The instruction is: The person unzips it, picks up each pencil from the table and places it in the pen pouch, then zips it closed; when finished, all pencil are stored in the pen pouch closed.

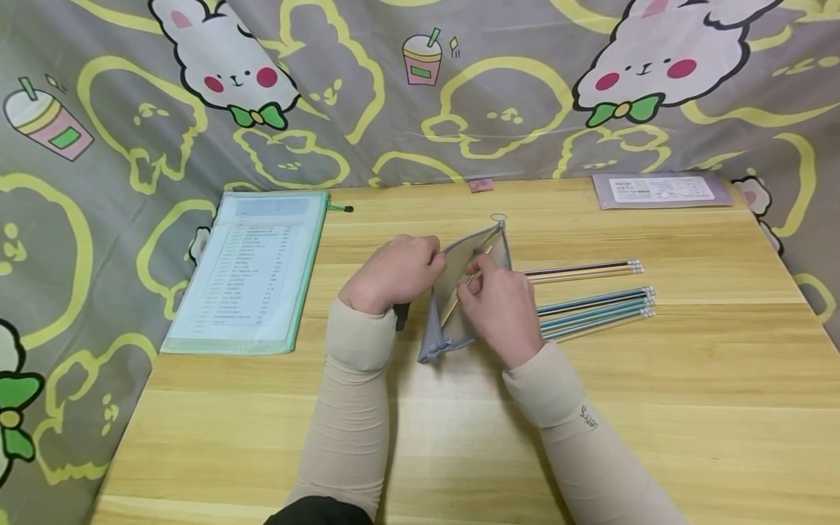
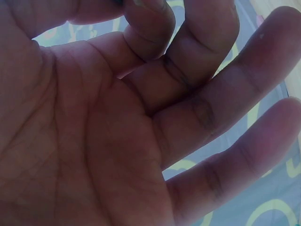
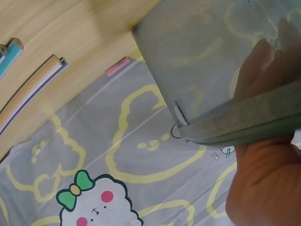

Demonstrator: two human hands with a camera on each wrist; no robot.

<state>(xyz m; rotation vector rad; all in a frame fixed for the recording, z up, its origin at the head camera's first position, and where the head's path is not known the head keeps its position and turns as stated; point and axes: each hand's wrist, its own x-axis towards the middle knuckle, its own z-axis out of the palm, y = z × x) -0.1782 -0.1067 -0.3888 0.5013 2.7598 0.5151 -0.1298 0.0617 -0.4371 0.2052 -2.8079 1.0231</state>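
Observation:
A grey-blue mesh zip pouch (image 1: 453, 273) stands tilted on the table between the two hands, with a small ring at its far corner. My left hand (image 1: 400, 270) grips its upper left edge. In the left wrist view that hand's thumb and index finger (image 2: 150, 28) bend together, while the other fingers are straighter. With thumb and fingertips, my right hand (image 1: 502, 306) pinches at the pouch's long opening edge; what lies right under the fingertips is hidden. The right wrist view shows the pouch's mesh side (image 3: 188, 56) and its thick edge band (image 3: 244, 120) up close.
Right of the pouch lie teal pencils (image 1: 597, 313) and a smaller bundle of striped pencils (image 1: 584, 270). A zip document folder (image 1: 246, 273) lies at the left. A small pink block (image 1: 481, 186) and a flat labelled packet (image 1: 663, 191) are by the cartoon-print curtain (image 1: 407, 124).

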